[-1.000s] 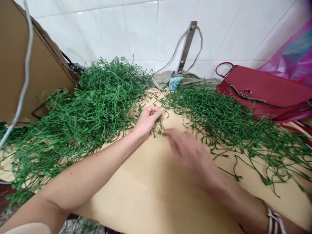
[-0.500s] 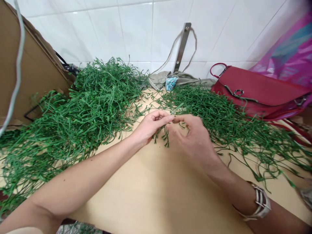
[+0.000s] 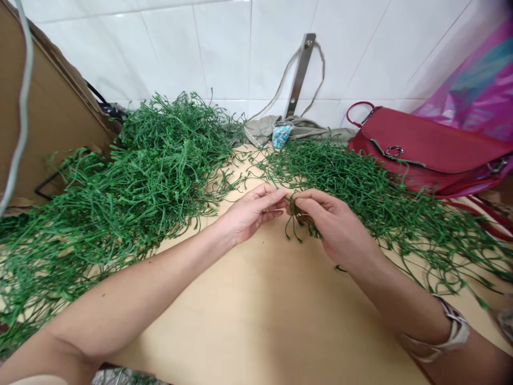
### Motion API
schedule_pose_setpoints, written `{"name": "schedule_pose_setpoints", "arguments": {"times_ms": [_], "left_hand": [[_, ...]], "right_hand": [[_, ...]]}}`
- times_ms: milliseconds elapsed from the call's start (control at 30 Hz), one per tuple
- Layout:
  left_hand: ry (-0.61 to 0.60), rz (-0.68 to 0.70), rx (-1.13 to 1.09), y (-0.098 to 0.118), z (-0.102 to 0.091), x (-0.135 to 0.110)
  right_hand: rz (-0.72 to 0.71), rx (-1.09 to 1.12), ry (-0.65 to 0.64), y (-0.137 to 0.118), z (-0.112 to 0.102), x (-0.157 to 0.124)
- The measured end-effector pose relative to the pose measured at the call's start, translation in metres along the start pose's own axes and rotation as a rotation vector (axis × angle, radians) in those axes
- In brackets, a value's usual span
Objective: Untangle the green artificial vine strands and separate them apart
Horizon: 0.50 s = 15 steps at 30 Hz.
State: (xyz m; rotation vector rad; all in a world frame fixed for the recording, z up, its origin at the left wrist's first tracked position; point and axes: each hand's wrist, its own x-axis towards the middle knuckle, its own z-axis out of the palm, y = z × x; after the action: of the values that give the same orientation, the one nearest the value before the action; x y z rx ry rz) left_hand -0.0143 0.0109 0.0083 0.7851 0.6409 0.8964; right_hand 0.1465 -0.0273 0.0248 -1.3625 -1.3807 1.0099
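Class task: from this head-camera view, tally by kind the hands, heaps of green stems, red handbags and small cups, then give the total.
Hands: 2 (left hand, right hand)
Heaps of green stems: 2 (left heap of green stems, right heap of green stems)
Red handbags: 1 (red handbag)
Small cups: 1 (clear cup of blue bits)
Total: 6

White ceramic wall tiles (image 3: 224, 53) are showing a glossy glaze, a steel bracket (image 3: 298, 75) is shining smooth, a red faux-leather bag (image 3: 425, 141) is gleaming, matt green plastic stems (image 3: 160, 160) are looking rough, and a tan board (image 3: 264, 315) and brown cardboard (image 3: 52, 117) are showing matt.
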Motion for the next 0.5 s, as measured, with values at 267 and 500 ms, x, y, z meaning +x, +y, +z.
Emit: {"name": "schedule_pose_setpoints", "arguments": {"times_ms": [267, 500], "left_hand": [[-0.069, 0.117, 0.103, -0.012, 0.005, 0.003], [-0.114, 0.296, 0.150, 0.009, 0.016, -0.017]], "right_hand": [[0.102, 0.153, 0.057, 0.013, -0.005, 0.008], [0.197, 0.198, 0.424, 0.023, -0.047, 0.033]]}}
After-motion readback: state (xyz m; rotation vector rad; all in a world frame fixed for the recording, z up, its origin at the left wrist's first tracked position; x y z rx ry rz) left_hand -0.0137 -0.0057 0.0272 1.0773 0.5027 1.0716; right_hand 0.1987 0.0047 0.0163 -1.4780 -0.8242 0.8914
